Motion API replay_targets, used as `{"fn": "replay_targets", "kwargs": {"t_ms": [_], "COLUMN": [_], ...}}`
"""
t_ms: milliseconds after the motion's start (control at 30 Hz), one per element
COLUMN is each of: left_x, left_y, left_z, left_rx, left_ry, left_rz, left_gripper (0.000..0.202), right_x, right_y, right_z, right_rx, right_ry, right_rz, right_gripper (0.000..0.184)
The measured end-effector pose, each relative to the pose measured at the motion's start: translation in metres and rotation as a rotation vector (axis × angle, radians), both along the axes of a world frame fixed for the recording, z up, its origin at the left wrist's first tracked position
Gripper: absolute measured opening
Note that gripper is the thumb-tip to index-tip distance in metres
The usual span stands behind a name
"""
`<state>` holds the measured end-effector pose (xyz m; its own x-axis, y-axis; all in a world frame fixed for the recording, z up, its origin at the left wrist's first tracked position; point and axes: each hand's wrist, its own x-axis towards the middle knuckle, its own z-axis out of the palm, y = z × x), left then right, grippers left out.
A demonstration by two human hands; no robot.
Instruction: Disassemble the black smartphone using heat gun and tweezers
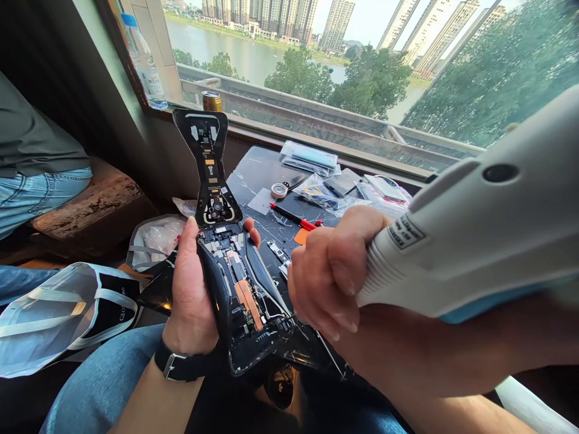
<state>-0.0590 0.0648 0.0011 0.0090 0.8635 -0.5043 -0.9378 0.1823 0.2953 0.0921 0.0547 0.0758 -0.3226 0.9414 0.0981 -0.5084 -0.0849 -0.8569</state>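
Note:
My left hand (192, 289), with a black watch strap at the wrist, grips an opened black electronic device (210, 325) over my lap. The thumb lies along its left edge and fingertips show at the right. Inside its lower half are circuit boards and a copper-coloured strip (248, 304). The flared upper panel (211, 169) stands raised, its inner side towards me. Closed fingers of my right hand (325, 271) wrap the ribbed end of a large white handheld appliance (452, 241) with a label and a blue part. Its kind is unclear.
On the dark table (244, 175) lie a red-and-black pen (294, 217), a tape roll (279, 190), plastic-wrapped packets (310, 158) and a circuit board (279, 256). A bottle (147, 69) and a can (211, 101) stand by the window. A bag (67, 313) is at left, near a seated person (40, 144).

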Motion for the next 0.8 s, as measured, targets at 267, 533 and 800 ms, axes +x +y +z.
{"fn": "replay_targets", "kwargs": {"t_ms": [267,533,800], "left_x": [0.001,0.002,-0.001], "left_y": [-0.004,-0.006,-0.003], "left_z": [-0.002,-0.007,-0.012], "left_rx": [0.011,-0.006,0.013], "left_ry": [-0.08,-0.012,0.041], "left_rz": [0.032,-0.019,-0.052], "left_gripper": [0.06,0.068,0.072], "right_x": [-0.003,-0.005,-0.007], "right_y": [-0.002,-0.001,0.0], "right_z": [-0.004,-0.001,0.001], "right_rx": [0.108,0.062,0.022], "right_ry": [-0.037,-0.114,-0.092], "right_rz": [0.011,0.041,-0.02], "right_gripper": [0.055,0.07,0.077]}}
